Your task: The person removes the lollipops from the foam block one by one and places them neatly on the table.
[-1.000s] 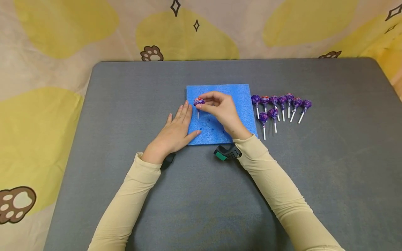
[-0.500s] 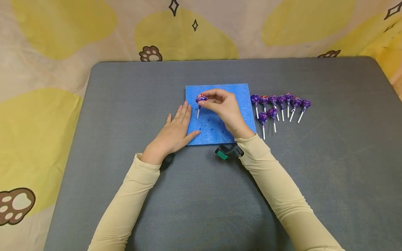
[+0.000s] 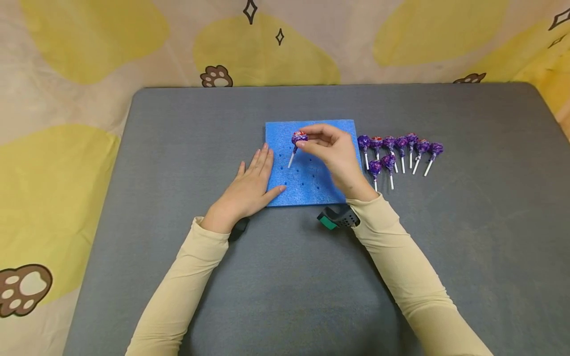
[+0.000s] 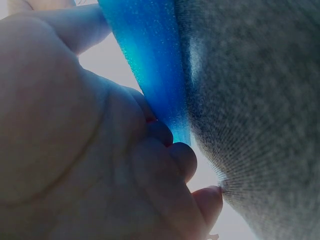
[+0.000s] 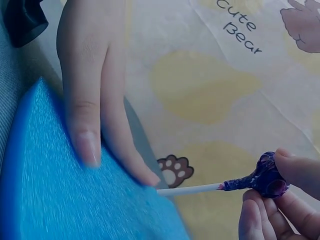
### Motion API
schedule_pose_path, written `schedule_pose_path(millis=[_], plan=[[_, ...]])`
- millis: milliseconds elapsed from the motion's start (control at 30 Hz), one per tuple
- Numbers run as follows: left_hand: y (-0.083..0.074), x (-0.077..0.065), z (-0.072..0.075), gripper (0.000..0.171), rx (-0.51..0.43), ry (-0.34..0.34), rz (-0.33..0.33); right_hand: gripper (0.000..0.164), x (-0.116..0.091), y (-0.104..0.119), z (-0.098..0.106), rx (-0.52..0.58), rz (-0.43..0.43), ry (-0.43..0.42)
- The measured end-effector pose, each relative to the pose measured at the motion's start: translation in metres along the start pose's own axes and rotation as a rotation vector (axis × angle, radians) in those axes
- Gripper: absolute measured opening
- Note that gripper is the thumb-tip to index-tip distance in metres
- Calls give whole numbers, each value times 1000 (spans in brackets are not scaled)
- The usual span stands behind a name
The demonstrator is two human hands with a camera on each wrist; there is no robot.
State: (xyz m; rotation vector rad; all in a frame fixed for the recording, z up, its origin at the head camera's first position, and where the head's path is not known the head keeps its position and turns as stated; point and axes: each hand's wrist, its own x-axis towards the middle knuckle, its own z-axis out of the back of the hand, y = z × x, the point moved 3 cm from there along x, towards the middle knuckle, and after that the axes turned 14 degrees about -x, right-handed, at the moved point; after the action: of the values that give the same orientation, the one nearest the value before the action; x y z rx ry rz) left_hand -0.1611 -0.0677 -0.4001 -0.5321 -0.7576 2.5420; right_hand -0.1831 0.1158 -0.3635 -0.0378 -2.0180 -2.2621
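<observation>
In the head view my left hand (image 3: 247,190) lies over the left edge of a square blue foam board (image 3: 325,197) dotted with several small holes, its fingers straight. The left wrist view shows that palm (image 4: 75,145) beside the board's edge (image 4: 150,55). My right hand (image 3: 336,155) pinches a lollipop (image 3: 300,138) by its purple wrapped head, between thumb and fingertips. Its white stick slants down and left over the board. In the right wrist view the stick (image 5: 195,189) passes close beside the left fingertips, where its far end is hidden.
Right of the board, several purple-wrapped lollipops (image 3: 388,160) lie on the grey table (image 3: 481,222), most in a row with sticks toward me. A patterned cloth (image 3: 356,29) hangs behind the table. A black and green device (image 3: 337,217) sits at the right wrist.
My right hand has moved right with the lollipop, drawing it away from the left fingers. The stick went from nearly upright to slanted. The left hand stays on the board.
</observation>
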Motion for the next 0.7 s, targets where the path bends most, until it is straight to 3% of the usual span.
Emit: schedule_pose_path(millis=[700], plan=[[0,-1,-2,82,1,-4,-8,22,-24,1,63,60,70,-106]])
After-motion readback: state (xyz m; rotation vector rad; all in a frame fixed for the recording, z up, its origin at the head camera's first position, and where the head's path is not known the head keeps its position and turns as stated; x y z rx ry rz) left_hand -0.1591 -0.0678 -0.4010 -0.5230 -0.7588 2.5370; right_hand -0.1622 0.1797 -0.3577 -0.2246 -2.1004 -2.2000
